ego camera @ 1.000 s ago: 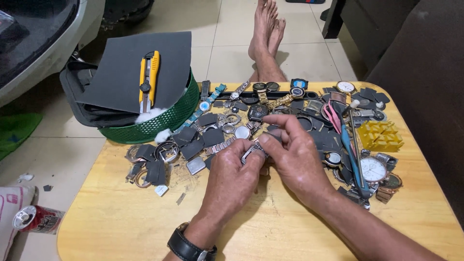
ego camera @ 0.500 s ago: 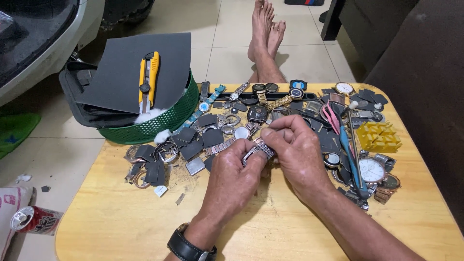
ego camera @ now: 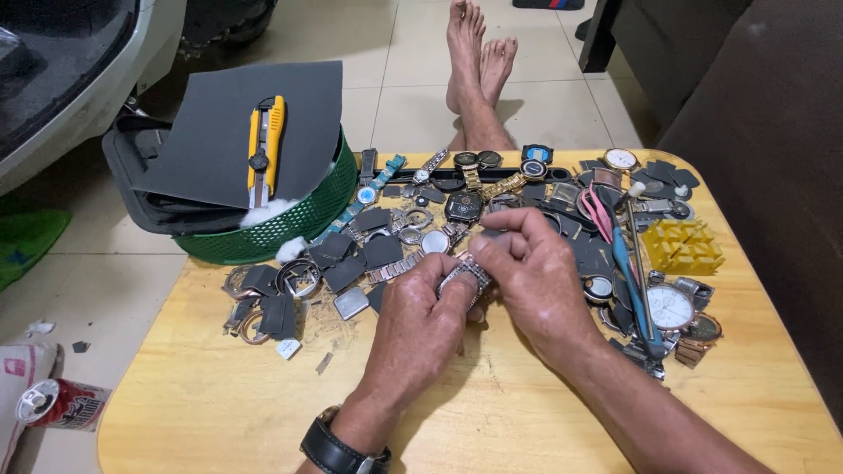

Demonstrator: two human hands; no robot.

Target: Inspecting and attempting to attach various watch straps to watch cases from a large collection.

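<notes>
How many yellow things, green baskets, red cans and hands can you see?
Yellow things: 2, the knife on the grey sheet and the block on the table
Green baskets: 1
Red cans: 1
Hands: 2, the left hand and the right hand, both on a metal watch band
Total: 6

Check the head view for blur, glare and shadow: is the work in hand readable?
Head view: sharp, evenly lit; left hand and right hand throw soft shadows on the wooden table; the metal watch band is crisp, faint sheen only; no motion blur.
</notes>
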